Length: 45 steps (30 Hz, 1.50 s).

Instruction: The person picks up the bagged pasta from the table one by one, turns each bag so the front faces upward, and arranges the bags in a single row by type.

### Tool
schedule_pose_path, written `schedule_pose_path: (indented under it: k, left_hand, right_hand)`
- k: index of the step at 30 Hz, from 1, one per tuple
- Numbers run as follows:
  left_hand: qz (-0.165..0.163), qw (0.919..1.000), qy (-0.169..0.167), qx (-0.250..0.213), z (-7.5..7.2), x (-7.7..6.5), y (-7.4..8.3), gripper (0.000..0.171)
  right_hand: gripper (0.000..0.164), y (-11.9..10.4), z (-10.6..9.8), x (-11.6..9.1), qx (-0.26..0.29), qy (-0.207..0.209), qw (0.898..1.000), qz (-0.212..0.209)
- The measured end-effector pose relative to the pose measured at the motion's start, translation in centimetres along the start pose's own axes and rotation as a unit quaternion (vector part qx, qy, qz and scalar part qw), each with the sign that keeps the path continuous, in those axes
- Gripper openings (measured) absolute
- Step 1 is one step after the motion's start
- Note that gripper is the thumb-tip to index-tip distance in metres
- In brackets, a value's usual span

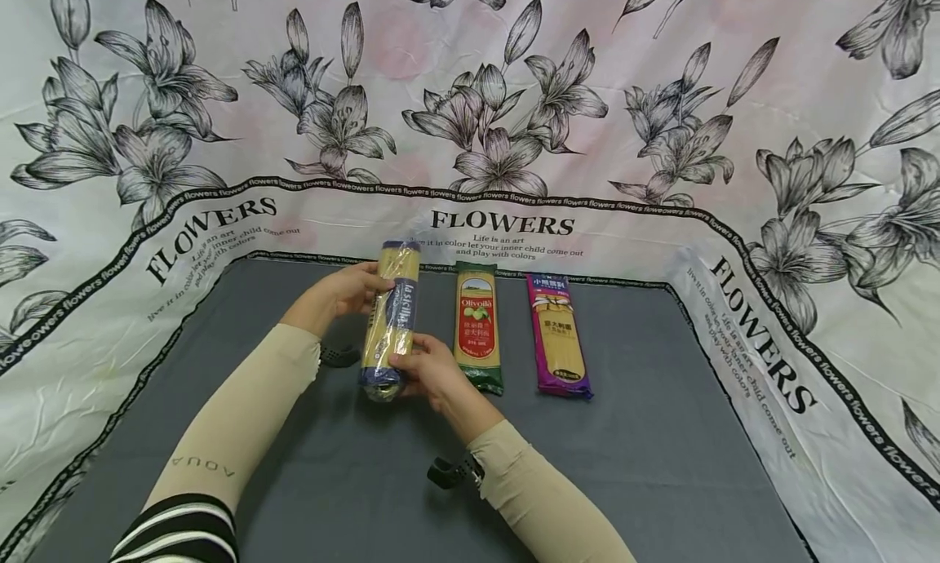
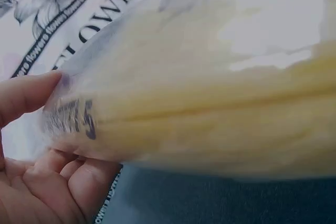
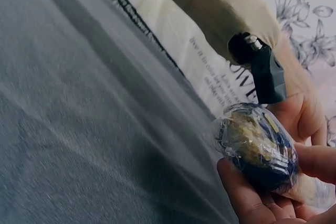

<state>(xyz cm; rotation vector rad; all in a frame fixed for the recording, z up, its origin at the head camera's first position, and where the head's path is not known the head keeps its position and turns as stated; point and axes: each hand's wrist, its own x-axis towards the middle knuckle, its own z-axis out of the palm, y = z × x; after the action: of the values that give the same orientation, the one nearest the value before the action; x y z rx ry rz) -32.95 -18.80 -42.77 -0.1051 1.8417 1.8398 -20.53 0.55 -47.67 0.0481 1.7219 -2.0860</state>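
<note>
Both hands hold a clear-wrapped spaghetti packet (image 1: pixel 383 328) with a dark blue label, raised over the left half of the grey cloth. At its upper left side, the left hand (image 1: pixel 343 292) grips the packet between thumb and fingers. Lower down, the right hand (image 1: pixel 435 372) pinches the blue-banded end from the right. Close up in the left wrist view, the yellow pasta (image 2: pixel 220 103) shows through shiny film. The right wrist view shows the crinkled packet end (image 3: pixel 257 148) between the right thumb and fingers. Beyond it is the left wrist with its black strap (image 3: pixel 269 74).
To the right lie a green and red Olivoilà spaghetti packet (image 1: pixel 477 326) and a purple and blue pasta packet (image 1: pixel 560 334), side by side on the grey cloth (image 1: pixel 646 465). A white cloth with printed flowers (image 1: pixel 507 114) borders it and rises behind.
</note>
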Motion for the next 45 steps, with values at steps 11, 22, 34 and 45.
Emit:
schedule_pose_path:
  k: [11, 22, 34, 45]
  left_hand:
    - [0.029, 0.9996, 0.002, 0.004, -0.5, 3.0, -1.3, 0.077]
    - [0.082, 0.9962, 0.022, 0.02, -1.2, 5.5, -3.3, 0.081]
    - [0.083, 0.9928, 0.073, 0.045, -1.2, 6.7, -3.5, 0.075]
    - [0.05, 0.9928, 0.083, 0.069, -1.2, 7.0, -3.5, 0.074]
  right_hand:
    - [0.058, 0.5, -1.1, 2.8, -0.036, 0.049, 0.998, 0.014]
    - [0.06, 1.0, -2.0, 4.9, -0.057, 0.055, 0.997, -0.012]
    - [0.05, 0.7, -2.0, 6.2, -0.103, 0.041, 0.993, -0.027]
    - [0.04, 0.2, -2.3, 6.7, -0.138, 0.052, 0.989, -0.022]
